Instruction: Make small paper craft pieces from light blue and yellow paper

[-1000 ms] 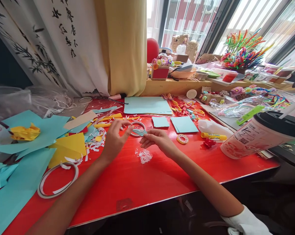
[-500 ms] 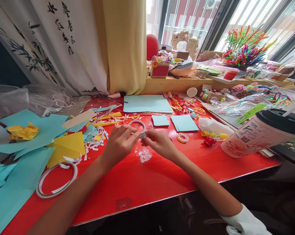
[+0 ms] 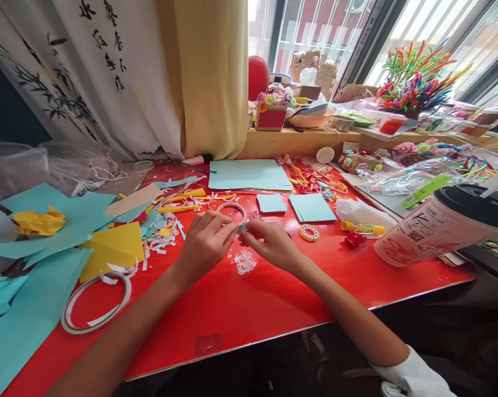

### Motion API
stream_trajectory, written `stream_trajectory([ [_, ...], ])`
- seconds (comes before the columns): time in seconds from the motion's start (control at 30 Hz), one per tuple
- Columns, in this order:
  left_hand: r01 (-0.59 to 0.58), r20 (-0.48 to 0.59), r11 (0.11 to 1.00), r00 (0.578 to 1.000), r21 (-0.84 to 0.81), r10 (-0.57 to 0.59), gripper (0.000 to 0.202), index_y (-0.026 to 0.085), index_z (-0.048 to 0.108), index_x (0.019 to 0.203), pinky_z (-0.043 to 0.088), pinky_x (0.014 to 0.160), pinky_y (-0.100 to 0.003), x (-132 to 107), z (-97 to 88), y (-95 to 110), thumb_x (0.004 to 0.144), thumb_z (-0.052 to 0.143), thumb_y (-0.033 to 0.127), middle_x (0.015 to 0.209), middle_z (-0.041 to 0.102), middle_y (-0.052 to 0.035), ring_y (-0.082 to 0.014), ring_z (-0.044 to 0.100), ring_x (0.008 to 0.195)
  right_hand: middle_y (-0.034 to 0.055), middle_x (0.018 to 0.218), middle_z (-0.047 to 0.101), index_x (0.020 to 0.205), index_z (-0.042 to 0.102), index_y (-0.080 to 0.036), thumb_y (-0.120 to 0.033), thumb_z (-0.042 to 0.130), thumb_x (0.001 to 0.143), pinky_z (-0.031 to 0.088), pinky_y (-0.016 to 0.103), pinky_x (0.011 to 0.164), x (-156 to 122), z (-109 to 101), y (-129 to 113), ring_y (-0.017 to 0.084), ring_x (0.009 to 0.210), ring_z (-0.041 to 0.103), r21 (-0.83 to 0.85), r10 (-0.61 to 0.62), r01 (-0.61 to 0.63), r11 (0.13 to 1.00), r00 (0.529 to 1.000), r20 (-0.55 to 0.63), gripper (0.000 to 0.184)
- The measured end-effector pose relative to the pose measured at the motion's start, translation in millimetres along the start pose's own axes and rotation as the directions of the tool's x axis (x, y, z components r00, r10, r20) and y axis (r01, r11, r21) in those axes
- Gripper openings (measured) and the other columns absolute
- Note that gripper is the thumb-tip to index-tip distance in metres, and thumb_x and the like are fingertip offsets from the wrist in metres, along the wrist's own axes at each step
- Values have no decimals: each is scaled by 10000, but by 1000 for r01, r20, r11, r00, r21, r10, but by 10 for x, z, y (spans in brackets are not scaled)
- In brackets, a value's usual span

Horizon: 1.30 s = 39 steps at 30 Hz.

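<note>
Over the middle of the red table my left hand (image 3: 207,238) and my right hand (image 3: 271,242) meet at the fingertips. Both are closed in a pinch on one small folded piece of light blue paper (image 3: 242,227), mostly covered by the fingers. Just behind the fingers lies a white roll of tape (image 3: 244,212); part of its ring is hidden by my left hand. Below the fingertips is a little heap of white scraps (image 3: 245,262). Two stacks of light blue paper squares, a small one (image 3: 271,203) and a larger one (image 3: 312,208), lie beyond my right hand.
A large tape roll (image 3: 96,303) and light blue sheets (image 3: 46,298) lie at the left. Paper scraps (image 3: 166,229) are heaped behind my left hand. To the right are a small yellow ring (image 3: 309,232), a glue stick (image 3: 362,227) and a tall lidded cup (image 3: 434,226).
The hands stay almost in place; the fingertips shift slightly around the small blue paper. The view has moved a trifle.
</note>
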<state>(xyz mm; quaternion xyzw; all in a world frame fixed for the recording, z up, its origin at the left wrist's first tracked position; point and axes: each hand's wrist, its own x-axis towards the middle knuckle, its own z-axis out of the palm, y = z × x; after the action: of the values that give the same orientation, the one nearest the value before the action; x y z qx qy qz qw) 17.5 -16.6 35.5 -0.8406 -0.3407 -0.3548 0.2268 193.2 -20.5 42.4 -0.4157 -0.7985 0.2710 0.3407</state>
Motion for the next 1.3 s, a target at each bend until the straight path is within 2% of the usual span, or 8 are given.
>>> stream_trajectory([
  [0.27, 97, 15, 993, 995, -70, -96, 150, 180, 617, 909, 389, 748, -337, -12, 12, 19, 828, 493, 204, 844, 632, -49, -196, 507, 828, 43, 734, 657, 767, 559, -166, -209, 441, 833, 485, 264, 650, 2, -13, -19, 148, 696, 642, 84, 37, -39, 996, 999, 24, 142],
  [0.47, 300, 74, 913, 954, -277, -291, 135, 187, 615, 863, 400, 785, -335, 56, -16, 48, 834, 487, 218, 838, 613, -35, -182, 489, 833, 73, 761, 653, 800, 577, -136, -265, 459, 836, 514, 279, 642, 15, -78, -43, 151, 688, 649, 305, 122, -150, 941, 987, 108, 178],
  [0.57, 463, 152, 765, 882, -447, -446, 150, 191, 610, 835, 406, 801, -319, 74, -23, -13, 839, 478, 262, 856, 603, -24, -170, 506, 858, 68, 748, 649, 788, 576, -129, -309, 485, 828, 527, 277, 638, 38, -98, -21, 137, 655, 648, 478, 173, -241, 844, 968, 183, 206],
  [0.73, 658, 95, 522, 666, -542, -740, 225, 193, 619, 917, 423, 808, -295, -16, 51, -331, 816, 462, 319, 966, 612, -27, -183, 542, 932, 59, 710, 654, 716, 570, -126, -332, 540, 792, 532, 256, 593, 75, -97, 66, 123, 588, 642, 615, 258, -356, 703, 934, 245, 222],
  [0.9, 638, 169, 707, 767, -305, -619, 252, 195, 642, 903, 374, 887, -346, -126, 173, -579, 784, 421, 198, 985, 624, -47, -208, 513, 985, 63, 726, 657, 723, 585, -121, -314, 545, 787, 530, 252, 597, 84, -104, 140, 123, 592, 640, 670, 260, -347, 656, 938, 231, 208],
  [1.1, 562, 286, 813, 812, -150, -509, 194, 186, 584, 707, 396, 809, -374, -178, 255, -604, 794, 453, 299, 817, 620, -65, -232, 521, 871, 57, 718, 656, 738, 589, -126, -314, 540, 785, 519, 245, 598, 90, -173, 119, 114, 588, 627, 665, 304, -353, 658, 933, 194, 199],
  [1.2, 596, 314, 773, 792, -216, -523, 182, 190, 604, 861, 369, 880, -391, -144, 216, -606, 781, 483, 299, 977, 624, -66, -241, 509, 985, 57, 703, 652, 715, 592, -124, -298, 541, 784, 509, 222, 576, 87, -190, 121, 106, 580, 621, 656, 302, -357, 665, 932, 201, 194],
  [1.3, 709, 421, 592, 704, -383, -572, 295, 196, 599, 983, 381, 882, -377, -72, 136, -555, 826, 427, 378, 1031, 622, -64, -221, 534, 981, 63, 700, 654, 712, 587, -125, -277, 541, 782, 512, 217, 565, 79, -168, 149, 106, 570, 623, 637, 306, -410, 653, 912, 274, 174],
])
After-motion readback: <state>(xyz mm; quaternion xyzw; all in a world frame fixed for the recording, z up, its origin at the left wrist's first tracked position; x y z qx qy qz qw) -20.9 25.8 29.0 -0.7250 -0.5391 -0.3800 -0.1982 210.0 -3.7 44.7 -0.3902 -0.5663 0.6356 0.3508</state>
